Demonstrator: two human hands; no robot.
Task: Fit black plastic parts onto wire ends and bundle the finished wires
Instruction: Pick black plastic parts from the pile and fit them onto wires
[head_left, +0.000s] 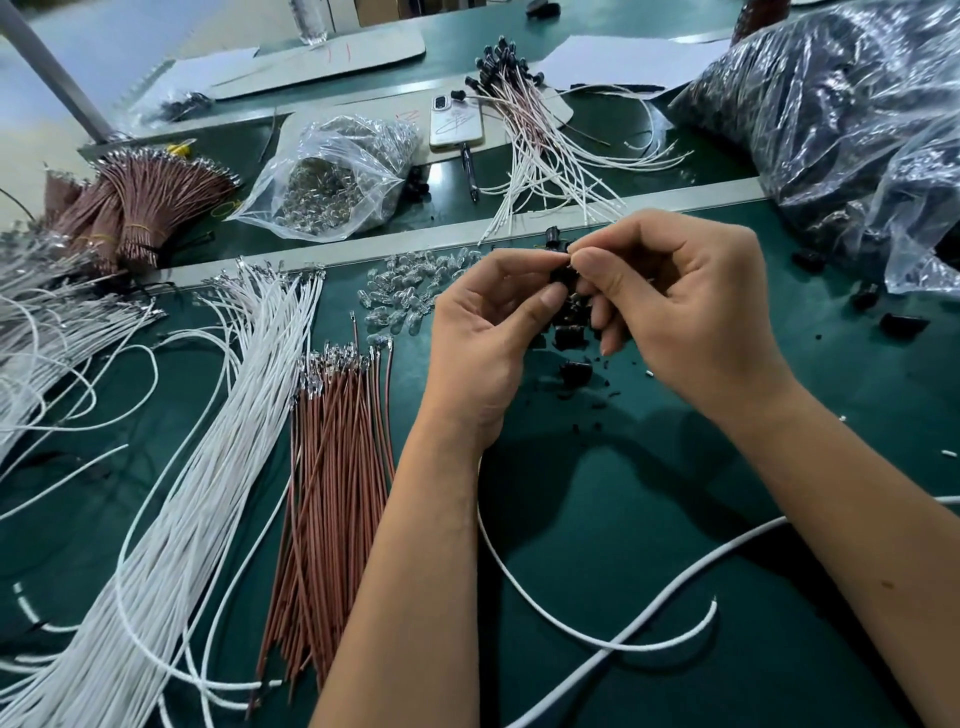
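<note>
My left hand (485, 338) and my right hand (680, 306) meet above the green table (597, 499). Between their fingertips sits a small black plastic part (562, 273); the left thumb and fingers pinch it. My right thumb and forefinger pinch something tiny at the part's top, too small to name. A white wire (587, 631) loops under my forearms. Loose black parts (574, 371) lie below my hands. Brown wires (332, 493) and white wires (208, 467) lie in rows at the left.
Small clear bulbs (410, 291) are scattered behind my left hand. A clear bag of bulbs (332, 176), finished wires with black ends (524, 104), a phone (456, 122), bundled brown wires (145, 208) and a big bag of black parts (841, 114) stand farther back.
</note>
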